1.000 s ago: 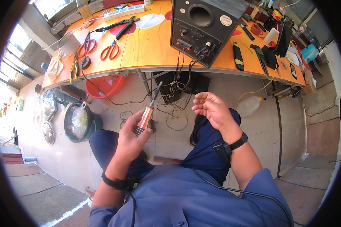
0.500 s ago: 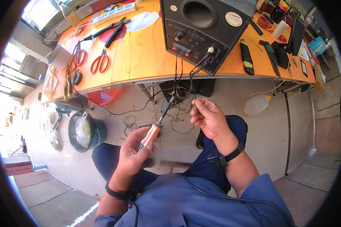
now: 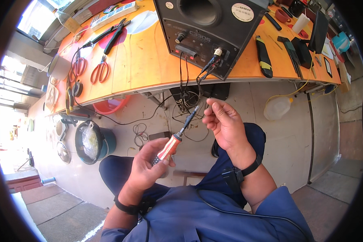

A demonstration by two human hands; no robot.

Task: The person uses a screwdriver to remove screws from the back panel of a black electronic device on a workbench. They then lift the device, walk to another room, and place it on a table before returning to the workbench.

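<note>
My left hand (image 3: 145, 169) is closed round a screwdriver-like tool (image 3: 169, 147) with a red and cream striped handle; its dark, silver-tipped shaft points up and rightward. My right hand (image 3: 228, 129) is just right of the tip, thumb and forefinger drawn together; anything between them is too small to make out. Beyond both hands, black and pale cables (image 3: 187, 99) hang tangled below the orange bench (image 3: 129, 68). A black speaker box (image 3: 205, 32) stands on the bench with cables plugged into its rear panel.
On the bench lie red-handled scissors (image 3: 99, 72), black pliers (image 3: 113, 38), a power strip (image 3: 113, 16) and a black-and-yellow tool (image 3: 263, 56). Underneath are a red basin (image 3: 107, 105), a bucket (image 3: 109, 143) holding a bag, and a plastic jug (image 3: 276, 109).
The tool in my left hand has swung right and tilted, its tip now close to my right fingers. My right fingers have drawn together. The view has shifted slightly.
</note>
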